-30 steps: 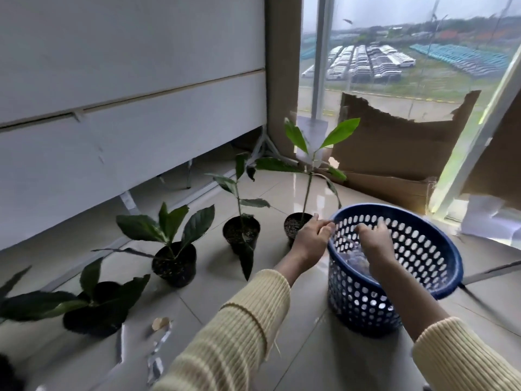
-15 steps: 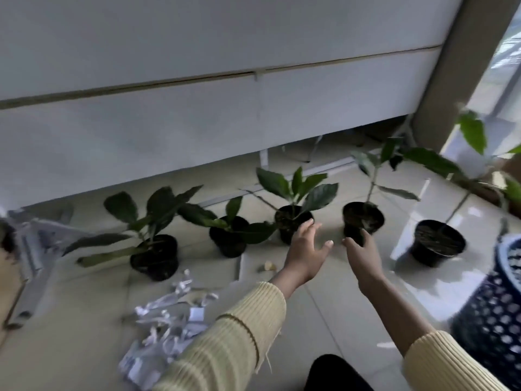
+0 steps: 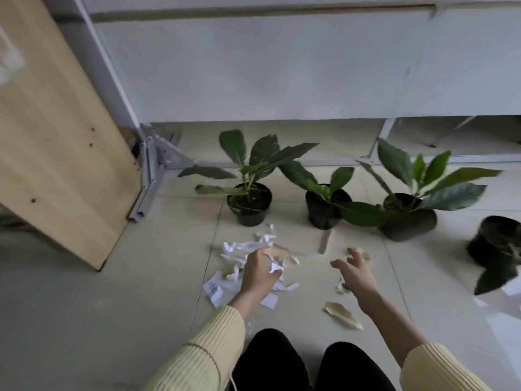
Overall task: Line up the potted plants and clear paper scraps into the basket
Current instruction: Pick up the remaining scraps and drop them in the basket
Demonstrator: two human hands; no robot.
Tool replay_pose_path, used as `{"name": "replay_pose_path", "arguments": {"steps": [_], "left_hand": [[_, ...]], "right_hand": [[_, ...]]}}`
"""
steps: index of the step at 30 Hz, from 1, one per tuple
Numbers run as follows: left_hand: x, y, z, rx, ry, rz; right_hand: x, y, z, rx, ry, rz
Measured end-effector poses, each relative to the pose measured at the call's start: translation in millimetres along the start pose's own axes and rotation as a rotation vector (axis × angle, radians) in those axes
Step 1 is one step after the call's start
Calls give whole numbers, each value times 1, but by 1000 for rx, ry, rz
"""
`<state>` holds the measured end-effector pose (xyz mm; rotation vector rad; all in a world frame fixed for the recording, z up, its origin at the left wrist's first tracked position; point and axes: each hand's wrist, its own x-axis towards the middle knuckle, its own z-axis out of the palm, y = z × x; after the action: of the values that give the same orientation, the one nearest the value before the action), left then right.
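Observation:
Torn white paper scraps point(image 3: 243, 246) lie scattered on the tiled floor in front of three black potted plants: a left pot point(image 3: 249, 204), a middle pot point(image 3: 324, 208) and a right pot point(image 3: 407, 218). A further pot point(image 3: 494, 239) sits at the right edge. My left hand point(image 3: 258, 270) rests over the scrap pile, fingers curled down onto the paper. My right hand point(image 3: 356, 273) hovers with fingers spread above a few small scraps point(image 3: 340, 284). A dry tan leaf point(image 3: 342, 314) lies near my right forearm. The basket is out of view.
A leaning wooden board point(image 3: 56, 136) and a grey metal bracket point(image 3: 152, 170) stand at the left. A white wall panel point(image 3: 282, 66) runs behind the pots. My dark-clad knees point(image 3: 310, 362) are at the bottom.
The view swung left from the blue basket to the scrap pile. Both hands left the basket and came down over the scraps on the floor.

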<state>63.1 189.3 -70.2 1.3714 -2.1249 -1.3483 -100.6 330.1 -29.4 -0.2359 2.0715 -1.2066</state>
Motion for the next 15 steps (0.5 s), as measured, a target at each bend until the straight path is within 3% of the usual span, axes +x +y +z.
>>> {"name": "replay_pose_path", "arguments": {"steps": [7, 15], "left_hand": [[18, -89, -45, 64, 43, -347], [30, -160, -57, 307, -106, -686]], "right_hand": [[34, 21, 54, -135, -230, 168], [85, 45, 93, -396, -374, 212]]}}
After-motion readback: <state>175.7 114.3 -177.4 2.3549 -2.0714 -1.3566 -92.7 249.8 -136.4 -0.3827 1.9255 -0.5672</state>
